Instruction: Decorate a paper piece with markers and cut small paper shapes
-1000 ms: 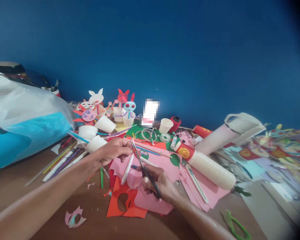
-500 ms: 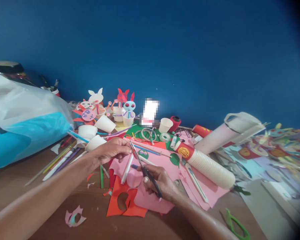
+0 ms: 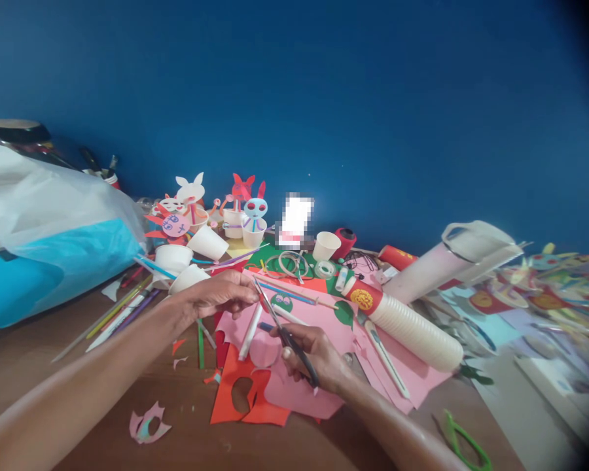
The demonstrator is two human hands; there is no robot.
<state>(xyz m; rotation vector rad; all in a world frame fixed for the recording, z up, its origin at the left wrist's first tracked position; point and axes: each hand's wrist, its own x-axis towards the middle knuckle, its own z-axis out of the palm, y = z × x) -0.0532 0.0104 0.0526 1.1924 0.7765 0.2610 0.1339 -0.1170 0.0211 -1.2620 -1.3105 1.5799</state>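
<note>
My right hand [image 3: 311, 356] is closed round the dark handles of a pair of scissors [image 3: 281, 322], whose blades point up and away to the left. Close to the blade tips, my left hand [image 3: 228, 294] is pinched on a small red piece of paper [image 3: 262, 298], mostly hidden by the fingers. Beneath the hands lie pink paper [image 3: 299, 392] and orange paper [image 3: 226, 399] with a cut-out hole. A green paper circle with drawn eyes [image 3: 281, 301] and a white stick-like piece [image 3: 250, 333] rest on the pink sheet.
Paper cups with animal figures [image 3: 253, 226] stand at the back. Stacked paper cups [image 3: 417, 327] and a utility knife [image 3: 385, 356] lie to the right, near a white jug [image 3: 422, 268]. Green scissors [image 3: 464, 445] sit front right. A plastic bag [image 3: 53, 242] bulges at left; paper scraps [image 3: 150, 422] lie in front.
The view has shifted very slightly. Both hands keep nearly the same pose, and the scissor blades look a little closer together near the left fingertips.
</note>
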